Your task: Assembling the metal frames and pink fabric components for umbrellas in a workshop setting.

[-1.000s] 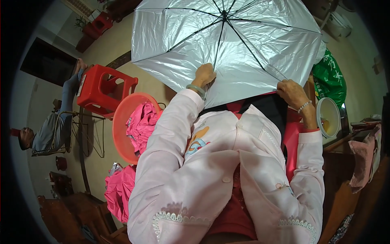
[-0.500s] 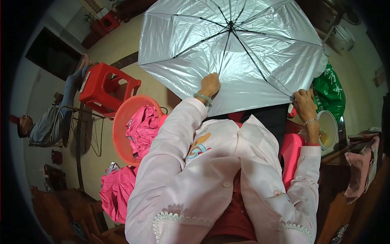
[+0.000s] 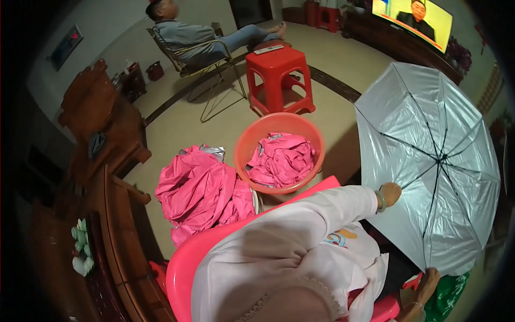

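Note:
An opened umbrella [image 3: 424,142] with a silver inner canopy and thin black ribs spreads out on the right, its underside toward me. My left hand [image 3: 390,194], with a pale green bangle at the wrist, is closed on a rib and the fabric near the canopy's near left part. Lower down, my right hand [image 3: 428,284] pinches the canopy's rim at a rib end. Part of the right hand's fingers is hidden behind the edge.
An orange-red basin [image 3: 241,155] holds crumpled pink fabric [image 3: 281,158]; more pink fabric [image 3: 201,193] is heaped beside it. A red stool [image 3: 276,67] stands beyond. Someone reclines on a chair [image 3: 188,53] at the far left. Wooden furniture [image 3: 115,231] lines the left; a lit television [image 3: 413,21] is at back right.
My view has swung to the left, so the umbrella and both hands now appear farther right. Both hands stay on the umbrella in much the same places.

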The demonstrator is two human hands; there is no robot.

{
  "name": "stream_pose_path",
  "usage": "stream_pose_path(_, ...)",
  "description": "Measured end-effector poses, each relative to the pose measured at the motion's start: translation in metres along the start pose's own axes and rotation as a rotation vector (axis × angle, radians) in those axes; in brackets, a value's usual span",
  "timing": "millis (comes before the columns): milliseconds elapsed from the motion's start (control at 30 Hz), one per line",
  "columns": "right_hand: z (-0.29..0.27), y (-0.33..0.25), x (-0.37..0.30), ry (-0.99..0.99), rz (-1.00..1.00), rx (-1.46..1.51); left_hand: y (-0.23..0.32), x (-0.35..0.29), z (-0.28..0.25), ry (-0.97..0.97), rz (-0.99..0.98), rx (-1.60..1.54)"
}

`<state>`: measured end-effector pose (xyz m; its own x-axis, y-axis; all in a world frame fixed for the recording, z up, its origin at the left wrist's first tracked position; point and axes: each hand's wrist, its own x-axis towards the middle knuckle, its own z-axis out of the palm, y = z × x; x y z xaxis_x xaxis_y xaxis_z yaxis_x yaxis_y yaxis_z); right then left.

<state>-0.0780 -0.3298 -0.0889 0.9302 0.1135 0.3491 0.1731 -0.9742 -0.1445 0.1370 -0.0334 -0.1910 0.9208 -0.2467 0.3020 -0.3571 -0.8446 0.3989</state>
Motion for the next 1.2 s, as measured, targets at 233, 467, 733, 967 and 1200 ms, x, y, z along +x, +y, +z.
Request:
stream_pose_path(233,-0.007,-0.002,0.010,-0.006,0.084,0.009,-0.006,0.003,-0.014,0.026,-0.092,-0.076)
stream_pose_path(467,-0.007,-0.001,0.005,0.127,0.117,0.085,-0.007,0.009,-0.030,-0.095,-0.199,-0.311)
stream_pose_path(733,-0.007,0.000,0.004,0.039,0.074,0.060,-0.006,0.004,-0.050,-0.327,-0.310,-0.510)
stream_pose_path(967,0.003,0.015,0.005,0.171,0.061,0.036,-0.018,0.007,-0.010,-0.082,-0.347,-0.508)
stream_pose_path(1200,0.007,0.049,-0.023,0.231,0.227,0.123,0.006,0.001,0.015,-0.128,-0.311,-0.521)
